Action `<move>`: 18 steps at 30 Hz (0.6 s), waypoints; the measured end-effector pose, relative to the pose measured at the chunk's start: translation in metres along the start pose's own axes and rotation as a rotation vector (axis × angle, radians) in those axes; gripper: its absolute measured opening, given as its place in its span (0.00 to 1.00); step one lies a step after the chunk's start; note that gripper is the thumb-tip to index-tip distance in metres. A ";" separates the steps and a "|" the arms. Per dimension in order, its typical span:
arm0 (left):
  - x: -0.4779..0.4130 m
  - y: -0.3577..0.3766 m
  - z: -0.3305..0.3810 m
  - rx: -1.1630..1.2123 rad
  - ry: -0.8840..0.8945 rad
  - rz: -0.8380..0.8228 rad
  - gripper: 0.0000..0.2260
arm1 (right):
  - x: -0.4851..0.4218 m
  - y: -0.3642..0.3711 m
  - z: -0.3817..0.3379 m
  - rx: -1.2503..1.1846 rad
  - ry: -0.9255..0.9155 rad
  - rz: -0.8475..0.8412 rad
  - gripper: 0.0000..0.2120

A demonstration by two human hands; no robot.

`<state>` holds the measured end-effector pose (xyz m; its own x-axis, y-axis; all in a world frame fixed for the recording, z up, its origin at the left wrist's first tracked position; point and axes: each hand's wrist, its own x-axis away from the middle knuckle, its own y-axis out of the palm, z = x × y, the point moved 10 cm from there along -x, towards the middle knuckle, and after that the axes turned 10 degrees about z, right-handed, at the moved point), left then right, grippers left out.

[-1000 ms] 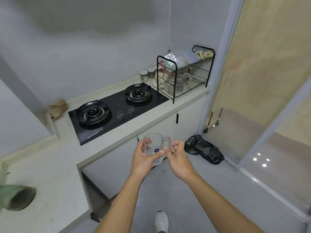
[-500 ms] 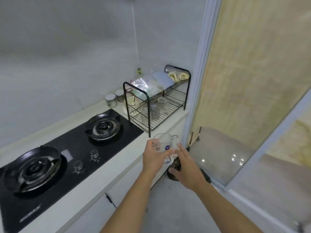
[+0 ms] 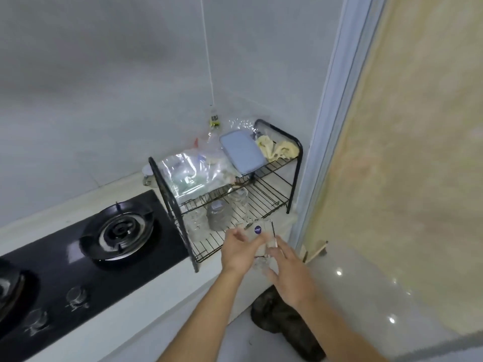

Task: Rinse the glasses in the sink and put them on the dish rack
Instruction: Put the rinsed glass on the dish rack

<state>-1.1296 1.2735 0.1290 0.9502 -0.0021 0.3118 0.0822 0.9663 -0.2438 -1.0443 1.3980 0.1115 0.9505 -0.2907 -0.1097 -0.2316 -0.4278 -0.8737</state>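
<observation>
Nearest: two forearms extended over the counter edge (image 3: pixel 183 291), hands close together on one item. Left hand (image 3: pixel 239 253) wrapped round the side of the glass mug (image 3: pixel 261 237), evidently bearing its weight. Right hand (image 3: pixel 290 273) laid against the mug's near end, fingers fairly straight, apparently steadying rather than gripping. Hold on the handle not confirmable through blur.

Mug held in the air, tilted, just in front of the dish rack (image 3: pixel 266 199) at lower-shelf level; not yet set down. Judged to be the placing step, done two-handed, probably for control of a wet, slippery piece.

Beyond, on the lower shelf: several glasses (image 3: pixel 219 214), apparently mouth-down to drain, with bare wire to their right for the mug.

Upper shelf taken up by plastic bags (image 3: pixel 188 173), a blue-grey lid (image 3: pixel 243 150) and a yellow cloth (image 3: pixel 277 150).

Left of rack: gas hob (image 3: pixel 162 244). Sink not in view.
</observation>
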 end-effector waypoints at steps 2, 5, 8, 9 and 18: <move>-0.012 0.028 0.009 0.015 -0.067 0.002 0.26 | -0.026 -0.006 0.024 -0.045 -0.036 -0.041 0.20; -0.030 0.064 0.020 0.093 -0.188 -0.019 0.27 | -0.065 -0.017 0.047 -0.055 -0.071 -0.072 0.27; -0.047 0.087 0.022 0.300 -0.306 -0.050 0.24 | -0.103 -0.021 0.059 -0.056 -0.053 -0.134 0.33; -0.051 0.094 0.022 0.381 -0.342 -0.072 0.24 | -0.115 -0.022 0.062 -0.086 -0.014 -0.160 0.33; -0.109 0.128 0.013 0.463 -0.362 -0.069 0.21 | -0.190 -0.018 0.064 -0.337 0.301 -0.406 0.30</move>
<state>-1.2263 1.4008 0.0763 0.7777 -0.0596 0.6258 -0.0771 0.9789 0.1890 -1.2072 1.5155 0.1178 0.8878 -0.2558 0.3826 0.0377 -0.7881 -0.6144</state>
